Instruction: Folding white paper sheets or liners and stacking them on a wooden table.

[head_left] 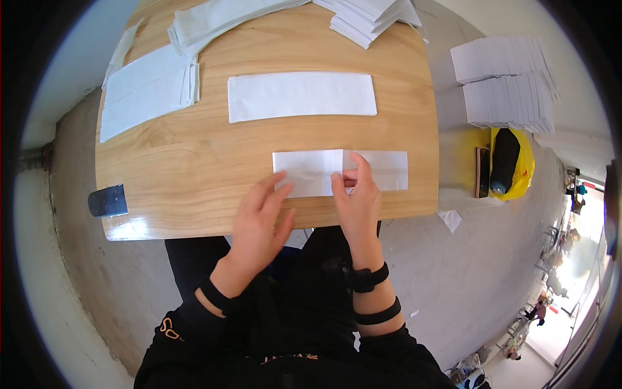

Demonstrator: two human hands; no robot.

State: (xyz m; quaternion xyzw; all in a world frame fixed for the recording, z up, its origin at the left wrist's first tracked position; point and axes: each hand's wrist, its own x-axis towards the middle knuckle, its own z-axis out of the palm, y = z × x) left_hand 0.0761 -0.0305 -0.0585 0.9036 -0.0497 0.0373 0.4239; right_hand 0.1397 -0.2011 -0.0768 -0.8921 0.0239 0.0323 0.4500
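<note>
Close to the table's front edge lies a long white paper piece, with a raised edge or fold line across its middle. My right hand pinches that middle edge between thumb and curled fingers. Over the paper's lower left corner, my left hand hovers with its fingers spread and nothing in them; whether a fingertip touches the paper I cannot tell. Farther back, a flat stack of white paper strips rests lengthwise on the wooden table.
White paper stacks lie at the table's far left, back and back right. A dark blue piece sits on the left front corner. Beyond the right edge are paper bundles, a yellow bag and a phone-like object.
</note>
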